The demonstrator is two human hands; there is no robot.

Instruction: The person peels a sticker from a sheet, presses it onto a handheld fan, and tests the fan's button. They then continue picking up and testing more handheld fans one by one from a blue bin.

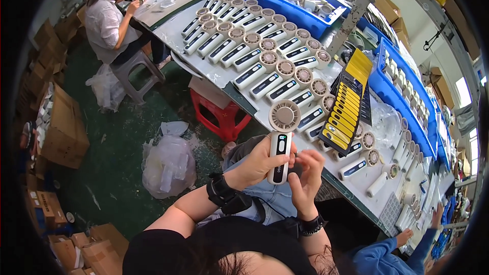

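My left hand [261, 162] is closed round the white handle of a handheld fan [279, 160], its thumb lying across the dark front panel. The fan stands nearly upright over my lap, with its round beige grille [284, 115] at the top. A small display on the panel is lit. My right hand [306, 177] is just right of the handle, thumb and bent fingers apart, nothing seen between them. Whether its fingertips touch the fan's side is hard to make out. Rows of similar fans [265, 84] lie on the table [168, 33] beyond.
A black tray with yellow strips [344, 117] leans over some fans. Blue bins [310, 23] hold more parts behind. A metal post [356, 12] rises from the table. One person [109, 25] works at the far left; another's blue sleeve [379, 257] shows lower right. Below are a red stool [216, 117] and plastic bag [168, 165].
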